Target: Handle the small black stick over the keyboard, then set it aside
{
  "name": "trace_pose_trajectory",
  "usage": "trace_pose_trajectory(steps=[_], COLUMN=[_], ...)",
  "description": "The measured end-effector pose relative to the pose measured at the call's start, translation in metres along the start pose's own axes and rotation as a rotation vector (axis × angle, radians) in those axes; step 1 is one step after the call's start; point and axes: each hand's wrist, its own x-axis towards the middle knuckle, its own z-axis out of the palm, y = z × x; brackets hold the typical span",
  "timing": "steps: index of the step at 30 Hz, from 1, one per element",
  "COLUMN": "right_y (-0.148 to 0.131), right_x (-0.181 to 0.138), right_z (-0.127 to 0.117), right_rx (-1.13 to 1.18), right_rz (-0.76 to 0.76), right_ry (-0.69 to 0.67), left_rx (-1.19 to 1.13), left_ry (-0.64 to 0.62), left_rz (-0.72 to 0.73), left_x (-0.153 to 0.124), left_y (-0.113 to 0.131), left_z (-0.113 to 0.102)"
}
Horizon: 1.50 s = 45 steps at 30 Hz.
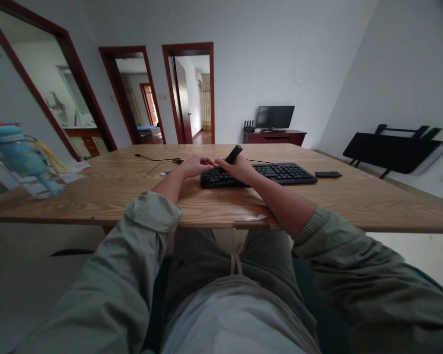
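Note:
A black keyboard (pixel 280 173) lies on the wooden table (pixel 114 191) in front of me. My right hand (pixel 236 168) rests over the keyboard's left end, fingers closed on a small black stick-shaped object (pixel 234 154) that points up and away. My left hand (pixel 196 164) sits just left of it, fingers curled, its fingertips meeting the right hand near the object's lower end. Both forearms lie on the table, sleeves rolled up.
A black phone (pixel 328 174) lies right of the keyboard. A thin black cable (pixel 158 160) and a small blue item (pixel 165 173) lie to the left. A blue and clear water bottle (pixel 22 160) stands at the table's left edge. A black folded stand (pixel 391 150) leans on the right wall.

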Motion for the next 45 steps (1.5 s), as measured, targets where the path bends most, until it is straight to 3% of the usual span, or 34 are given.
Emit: trace_pose_trajectory(steps=[6, 12, 26, 36, 45], right_y=[0.0, 0.003, -0.004, -0.003, 0.005], right_x=[-0.004, -0.007, -0.009, -0.009, -0.007], right_z=[0.0, -0.003, -0.003, -0.004, -0.006], right_rx=[-0.045, -0.015, -0.048, -0.011, 0.113], right_rz=[0.081, 0.051, -0.031, 0.013, 0.116], right_ry=[0.112, 0.031, 0.064, -0.077, -0.093], left_rx=[-0.099, -0.096, -0.073, -0.043, -0.012], left_ry=[-0.123, -0.196, -0.213, -0.23, -0.207], left_rz=[-0.021, -0.079, -0.102, -0.095, -0.097], left_x=[-0.007, -0.012, -0.011, -0.011, -0.011], left_y=[0.011, 0.02, 0.018, 0.02, 0.016], left_z=[-0.002, -0.003, -0.002, -0.002, -0.001])
